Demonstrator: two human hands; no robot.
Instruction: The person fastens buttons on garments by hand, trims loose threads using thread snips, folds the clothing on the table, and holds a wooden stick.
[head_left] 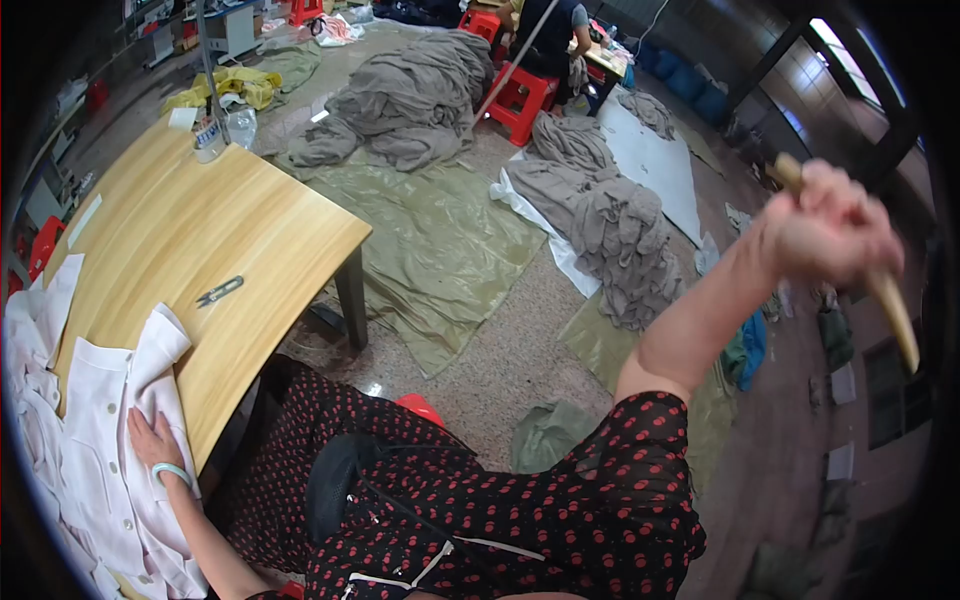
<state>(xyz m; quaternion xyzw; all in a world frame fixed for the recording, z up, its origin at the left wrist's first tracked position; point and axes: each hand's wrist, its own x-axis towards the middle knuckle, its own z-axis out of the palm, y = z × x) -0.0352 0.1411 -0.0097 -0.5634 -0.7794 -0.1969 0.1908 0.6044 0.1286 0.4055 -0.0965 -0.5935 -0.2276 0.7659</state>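
Observation:
My left hand (155, 440) lies flat with its fingers stretched out on a white buttoned garment (95, 420), which is spread over the near end of the wooden table. A pale bracelet circles that wrist. Out to the right, my right hand (835, 225) is raised and slightly blurred, its fingers wrapped around a light-brown curved stick (895, 325). One end of the stick shows above the fist and the longer part hangs below it. On the table beyond the garment rests a pair of thread snips (220, 291), touched by neither hand.
A cup of small tools (208, 140) stands at the far corner of the table (250, 225). Heaps of grey cloth (420, 95) lie on floor sheeting (430, 240). A person (550, 40) sits on a red stool (520, 105) farther back. More white garments (35, 400) lie left.

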